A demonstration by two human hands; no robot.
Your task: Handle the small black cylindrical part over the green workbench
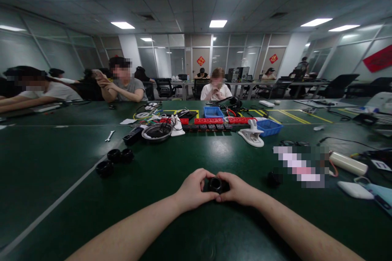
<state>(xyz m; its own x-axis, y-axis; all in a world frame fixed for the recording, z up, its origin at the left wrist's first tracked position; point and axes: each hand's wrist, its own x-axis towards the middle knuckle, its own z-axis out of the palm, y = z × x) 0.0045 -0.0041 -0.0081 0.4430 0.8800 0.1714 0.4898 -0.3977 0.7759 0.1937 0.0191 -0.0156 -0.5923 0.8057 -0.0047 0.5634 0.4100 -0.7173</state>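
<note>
A small black ring-shaped part (215, 184) sits between my two hands just above the dark green table (159, 195). My left hand (193, 189) grips its left side with thumb and fingers. My right hand (239, 189) holds its right side. The part's round opening faces up toward me. Three similar black rings (114, 160) lie on the table to the left, well apart from my hands. Another small black piece (274, 178) rests to the right of my right hand.
Mid-table holds a round metal dish (157, 132), red strips (208, 120), two blue bins (268, 127), a white clamp (252, 134) and a wrench (109, 135). A white cylinder (348, 164) and cables lie right. Several people sit along the far side and left.
</note>
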